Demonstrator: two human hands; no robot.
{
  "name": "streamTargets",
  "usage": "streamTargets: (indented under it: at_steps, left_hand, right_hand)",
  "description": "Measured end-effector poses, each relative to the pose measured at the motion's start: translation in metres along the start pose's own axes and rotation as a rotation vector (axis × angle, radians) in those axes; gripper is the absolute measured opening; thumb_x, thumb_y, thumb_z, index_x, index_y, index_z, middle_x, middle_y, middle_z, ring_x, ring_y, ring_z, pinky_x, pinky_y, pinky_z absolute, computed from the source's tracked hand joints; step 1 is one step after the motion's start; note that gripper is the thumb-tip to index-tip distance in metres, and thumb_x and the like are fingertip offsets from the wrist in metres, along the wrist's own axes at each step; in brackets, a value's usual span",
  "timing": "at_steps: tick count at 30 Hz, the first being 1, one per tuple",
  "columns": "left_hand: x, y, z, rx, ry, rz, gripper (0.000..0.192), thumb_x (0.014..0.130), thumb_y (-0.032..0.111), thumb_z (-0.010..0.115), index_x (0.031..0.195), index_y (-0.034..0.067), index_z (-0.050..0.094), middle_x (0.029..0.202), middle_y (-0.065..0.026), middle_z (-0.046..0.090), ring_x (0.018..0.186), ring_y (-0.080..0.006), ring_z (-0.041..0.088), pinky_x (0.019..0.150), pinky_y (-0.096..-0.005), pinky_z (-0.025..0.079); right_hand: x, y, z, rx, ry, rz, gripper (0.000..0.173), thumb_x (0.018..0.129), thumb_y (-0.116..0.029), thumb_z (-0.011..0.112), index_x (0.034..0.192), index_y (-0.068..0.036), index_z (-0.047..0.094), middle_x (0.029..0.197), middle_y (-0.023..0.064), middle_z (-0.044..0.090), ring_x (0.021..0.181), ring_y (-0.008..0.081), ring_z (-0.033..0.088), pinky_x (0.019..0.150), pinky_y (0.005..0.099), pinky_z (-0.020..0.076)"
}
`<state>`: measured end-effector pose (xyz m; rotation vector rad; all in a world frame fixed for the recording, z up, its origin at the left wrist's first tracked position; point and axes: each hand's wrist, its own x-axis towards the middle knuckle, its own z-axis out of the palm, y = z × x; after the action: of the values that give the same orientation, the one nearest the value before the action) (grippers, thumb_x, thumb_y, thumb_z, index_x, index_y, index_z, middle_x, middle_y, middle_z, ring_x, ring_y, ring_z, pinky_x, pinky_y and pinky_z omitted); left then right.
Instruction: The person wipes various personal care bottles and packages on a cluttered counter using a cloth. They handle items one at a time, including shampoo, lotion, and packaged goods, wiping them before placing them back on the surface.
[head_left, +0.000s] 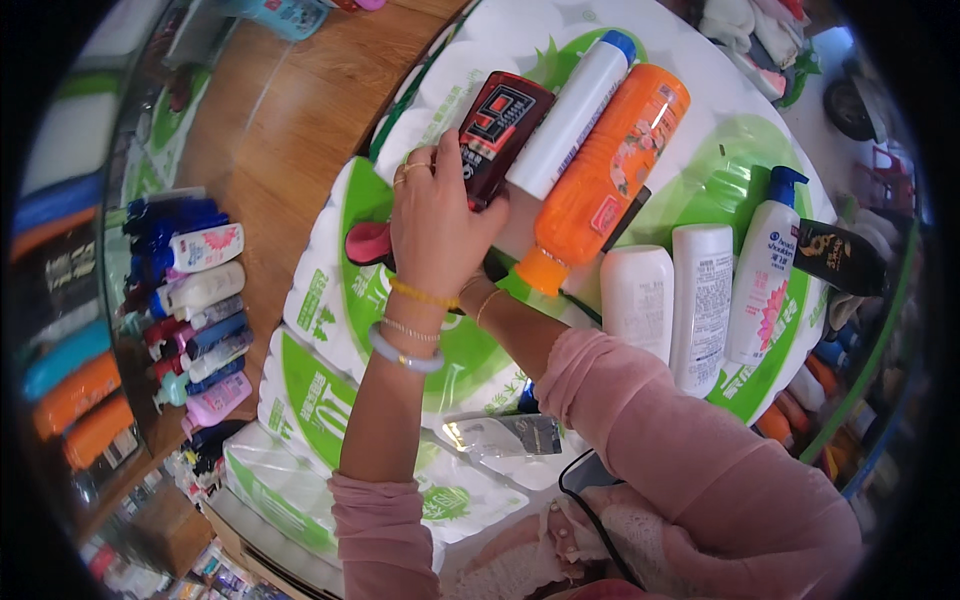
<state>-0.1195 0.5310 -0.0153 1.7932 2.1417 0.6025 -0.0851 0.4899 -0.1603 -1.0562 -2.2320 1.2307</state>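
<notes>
My left hand (442, 217), with rings, a yellow bracelet and a pale bangle, grips the lower end of a dark red bottle (514, 112) between fingers and thumb. Mostly hidden beneath its wrist is my right hand (476, 292); whether it holds anything does not show. A pink-red rounded object (367, 241) sticks out left of the left hand. Beside the dark red bottle lie a white spray can with a blue cap (570, 116) and an orange bottle (615, 165). Two white bottles (637, 300) (703, 307) and a white pump bottle (766, 277) lie at the right.
Plastic-wrapped white and green paper packs (307, 397) form the surface under the bottles. A black bottle (844, 259) lies at the right edge. Near my body is a silvery packet (502, 435). Several bottles, one pink (217, 401), stand on the wooden surface (300, 112) at left.
</notes>
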Motion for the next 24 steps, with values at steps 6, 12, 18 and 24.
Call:
streamTargets:
  at_steps: [6,12,18,24]
  left_hand:
    - [-0.075,-0.013,-0.064,-1.158,-0.223,-0.415,0.070,0.070,0.018,0.076,0.128,-0.003,0.044,0.109,-0.0046,0.057,0.096,-0.0103,0.053,0.084,-0.0253,0.043]
    - [-0.212,-0.023,-0.104,-1.162,-0.084,-0.342,0.083,0.058,-0.005,0.080,0.132,0.002,0.042,0.123,-0.0027,0.042,0.115,-0.0148,0.045,0.099,-0.0270,0.037]
    - [-0.276,-0.018,-0.100,-0.995,-0.014,-0.387,0.075,0.062,-0.005,0.077,0.129,0.001,0.044,0.118,-0.0057,0.045,0.113,-0.0159,0.047,0.098,-0.0265,0.038]
    - [-0.293,-0.019,-0.093,-0.893,-0.112,-0.568,0.074,0.061,-0.002,0.078,0.127,0.001,0.047,0.116,-0.0063,0.046,0.110,-0.0167,0.048,0.095,-0.0272,0.039]
  right_hand:
    - [-0.034,-0.040,0.015,-0.078,0.040,0.278,0.038,0.075,-0.033,0.062,0.105,-0.008,0.062,0.093,0.0133,0.061,0.088,0.0289,0.061,0.076,0.0396,0.0487]
    - [-0.123,-0.086,-0.064,1.265,0.028,0.680,0.037,0.080,-0.026,0.064,0.103,0.002,0.059,0.093,0.0089,0.064,0.082,0.0157,0.062,0.075,0.0287,0.0502]
    - [-0.136,-0.133,-0.150,1.242,-0.045,0.185,0.033,0.079,-0.028,0.064,0.098,-0.001,0.061,0.092,0.0113,0.062,0.081,0.0206,0.062,0.072,0.0325,0.0496]
    - [-0.097,-0.133,-0.099,0.206,0.073,-0.198,0.031,0.072,-0.033,0.068,0.078,-0.004,0.063,0.075,0.0150,0.055,0.071,0.0324,0.055,0.062,0.0399,0.0440]
